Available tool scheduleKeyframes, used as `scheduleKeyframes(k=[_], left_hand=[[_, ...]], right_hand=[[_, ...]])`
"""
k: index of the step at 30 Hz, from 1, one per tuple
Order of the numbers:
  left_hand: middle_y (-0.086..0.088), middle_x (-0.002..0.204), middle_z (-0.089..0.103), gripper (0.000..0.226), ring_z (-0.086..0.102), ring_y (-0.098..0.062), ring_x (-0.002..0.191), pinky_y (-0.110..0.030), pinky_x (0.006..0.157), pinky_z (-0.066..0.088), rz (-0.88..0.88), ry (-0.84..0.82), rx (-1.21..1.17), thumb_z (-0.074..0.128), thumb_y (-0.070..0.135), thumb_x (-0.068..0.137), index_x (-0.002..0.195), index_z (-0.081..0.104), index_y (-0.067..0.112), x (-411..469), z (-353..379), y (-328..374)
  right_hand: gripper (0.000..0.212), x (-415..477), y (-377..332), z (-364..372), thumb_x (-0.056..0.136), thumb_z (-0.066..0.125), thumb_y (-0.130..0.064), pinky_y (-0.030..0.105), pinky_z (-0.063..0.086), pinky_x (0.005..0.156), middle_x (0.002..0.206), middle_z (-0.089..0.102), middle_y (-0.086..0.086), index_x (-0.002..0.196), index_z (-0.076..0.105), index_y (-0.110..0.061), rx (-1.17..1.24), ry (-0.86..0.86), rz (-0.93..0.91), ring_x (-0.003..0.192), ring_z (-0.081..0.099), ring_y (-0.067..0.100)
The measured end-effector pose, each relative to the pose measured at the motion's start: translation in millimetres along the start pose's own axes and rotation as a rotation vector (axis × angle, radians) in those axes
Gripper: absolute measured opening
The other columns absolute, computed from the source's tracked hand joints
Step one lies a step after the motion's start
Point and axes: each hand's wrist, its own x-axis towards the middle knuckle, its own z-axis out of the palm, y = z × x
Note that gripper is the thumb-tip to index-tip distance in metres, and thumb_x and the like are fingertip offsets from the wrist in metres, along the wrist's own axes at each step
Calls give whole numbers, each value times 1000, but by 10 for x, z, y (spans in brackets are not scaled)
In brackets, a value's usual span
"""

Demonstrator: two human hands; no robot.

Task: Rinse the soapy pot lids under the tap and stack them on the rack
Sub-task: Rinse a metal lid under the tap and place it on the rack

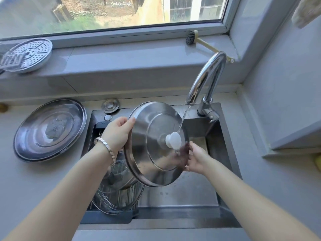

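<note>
Left hand grips the pot lid by its upper-left rim, thumb on the top face and fingers behind. The right hand is spread wide with fingertips against the lower-right rim, which looks like flat support, not a grip. Head view is all I have. Lid is tilted steeply, top face toward me, over the sink, just below and left of the tap spout. Water stream lands on the top face beside the white knob and runs off toward the right hand. I can't make out suds on this face and the underside is hidden, so I judge the rinse part done at best. To do it well I'd turn the lid by the rim so the stream sweeps the whole face and the knob base. Then I'd flip it for the underside, low edge over the basin. A wet rim in one grip is the slip risk, so I'd leave the right hand under the low edge. Clearances: the spout is close above the lid's upper-right rim, so I'd rotate down and away from the tap. The rack sits lower left of the tap, under the lid's low edge. It already holds a glass lid and other steelware I can't sort, and room looks tight. Further left of the tap, a large steel lid lies on the counter with a grey wad on it.
</note>
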Motion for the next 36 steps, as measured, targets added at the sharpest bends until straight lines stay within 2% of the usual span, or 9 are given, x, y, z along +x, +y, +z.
scheduleKeyframes(k=[5,9,13,15,20,23,28,33,36], left_hand=[[-5,73,56,18,51,-17,66,-27,60,43,-1,-132,-114,48,16,93,77,56,18,-247,274,-58],[-12,76,50,33,47,-21,74,-42,75,43,-69,-148,-208,53,44,78,71,49,12,-381,554,-211],[-6,64,46,43,43,-3,60,-12,61,33,218,-96,77,44,39,89,57,46,11,-535,736,-198],[-7,59,50,53,49,-8,70,-16,72,37,440,-115,185,39,47,79,51,51,3,-653,782,-191],[17,101,60,28,39,2,120,-52,108,23,715,-145,305,41,33,79,55,49,19,-511,723,-479],[19,134,37,19,16,7,134,-21,112,14,483,-135,128,37,44,75,80,53,34,-467,662,-425],[9,149,27,75,28,-12,138,-37,114,25,46,-109,-346,37,69,78,143,24,33,-176,588,-578],[-3,101,66,51,59,-19,99,-35,96,41,-209,-130,-582,19,47,98,102,62,19,-84,631,-593],[-14,120,63,61,58,-26,112,-42,103,38,-329,-207,-765,18,49,98,118,59,10,-78,783,-577]], right_hand=[[62,-34,2,-453,91,22,-64,64,32,91,106,54,15,104,54,-13,220,-30,39,100,50,38],[64,-124,73,-751,86,40,-57,63,35,93,125,53,19,118,53,-3,273,-75,146,112,50,42],[49,-306,-51,-902,74,55,-23,61,45,90,120,57,29,115,56,3,80,-57,153,110,53,47],[50,-377,-131,-933,82,56,-26,53,43,97,116,60,30,119,53,7,-109,-12,213,109,57,45],[73,-461,-129,-782,89,32,-63,21,42,85,130,50,7,137,42,-10,-557,82,185,130,43,25],[87,-217,47,-762,71,42,-79,39,43,102,125,60,12,127,56,-14,-325,130,68,117,56,28],[67,-220,33,-605,87,29,-64,34,51,74,112,67,9,124,56,-15,-29,132,-289,98,64,23],[51,-568,-413,-496,95,29,-50,15,52,62,98,67,-1,114,60,-15,-107,227,-714,89,65,10],[39,-827,-665,-379,99,32,-36,6,49,70,96,66,-8,112,63,-16,-289,255,-940,79,62,-10]])
